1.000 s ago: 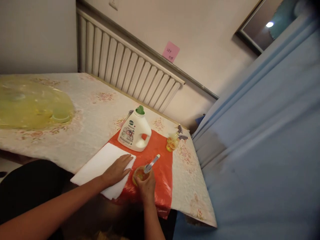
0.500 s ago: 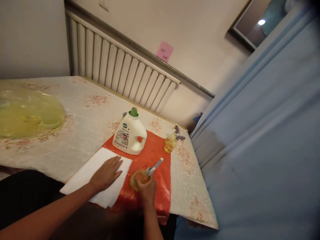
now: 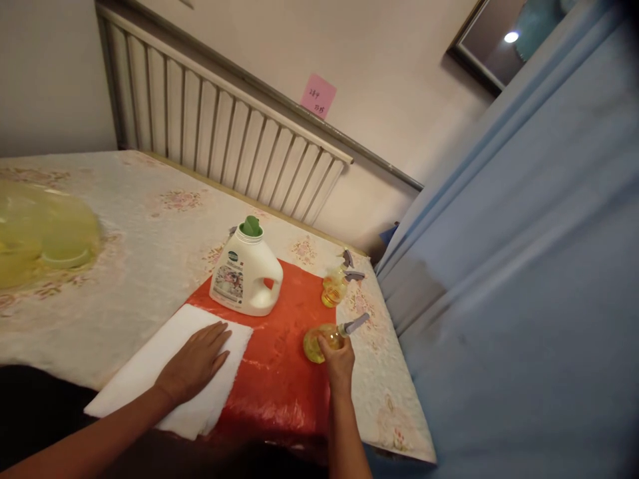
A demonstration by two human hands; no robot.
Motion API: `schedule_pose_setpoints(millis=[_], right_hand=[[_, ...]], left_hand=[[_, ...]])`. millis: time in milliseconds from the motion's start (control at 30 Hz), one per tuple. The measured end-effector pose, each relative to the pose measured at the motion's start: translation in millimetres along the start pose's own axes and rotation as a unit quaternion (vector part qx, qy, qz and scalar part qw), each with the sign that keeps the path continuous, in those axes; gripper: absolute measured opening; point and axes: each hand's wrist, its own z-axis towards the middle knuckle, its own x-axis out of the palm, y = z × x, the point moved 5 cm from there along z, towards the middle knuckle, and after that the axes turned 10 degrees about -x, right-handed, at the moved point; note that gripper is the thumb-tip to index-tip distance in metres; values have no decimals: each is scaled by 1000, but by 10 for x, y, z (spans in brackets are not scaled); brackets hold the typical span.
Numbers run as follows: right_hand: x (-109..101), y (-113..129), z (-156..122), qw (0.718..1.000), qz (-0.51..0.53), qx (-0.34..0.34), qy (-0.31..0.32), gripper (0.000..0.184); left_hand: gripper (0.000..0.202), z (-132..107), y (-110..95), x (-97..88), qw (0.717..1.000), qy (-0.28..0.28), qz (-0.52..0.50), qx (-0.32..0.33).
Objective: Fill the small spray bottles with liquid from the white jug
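- Clearly, the right hand [image 3: 340,362] has its thumb and fingers wrapped around a spray bottle [image 3: 315,344], though most of those fingers are hidden from me.
- That bottle is over the right part of a shiny red sheet [image 3: 279,379]; whether its base touches the sheet, I cannot tell.
- Its long axis runs slantwise: rounded base to the left, grey spray head [image 3: 356,324] up to the right, pointing away from the other hand.
- It looks clear and squat, tinged yellow.
- The left hand [image 3: 194,362] lies palm down, fingers nearly together and thumb a little apart, on a white sheet [image 3: 150,372] overlapping the red one.
- Beyond the hands, a white jug [image 3: 244,283] with a green top stands on the red sheet, and more spray bottles [image 3: 331,291] stand near its far right corner.
- Underneath it all spreads a pale flowered tablecloth [image 3: 134,279], with something yellow and see-through [image 3: 44,233] at the left.
- Past the table are a ribbed radiator [image 3: 219,123], a pink note [image 3: 318,96] on the wall [image 3: 389,80], a framed picture [image 3: 486,40] and a blue curtain [image 3: 499,279] filling the right side.
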Motion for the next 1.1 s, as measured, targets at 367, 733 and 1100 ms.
schedule_pose_setpoints(millis=[367, 733, 1100], right_hand=[[366, -119, 494, 998, -58, 4, 24, 50], [966, -56, 739, 996, -45, -31, 64, 55], [1071, -245, 509, 999, 1, -12, 35, 67]], left_hand=[[44, -30, 31, -4, 1000, -24, 7, 4], [40, -35, 4, -43, 998, -45, 29, 22], [41, -50, 31, -7, 999, -41, 24, 15]])
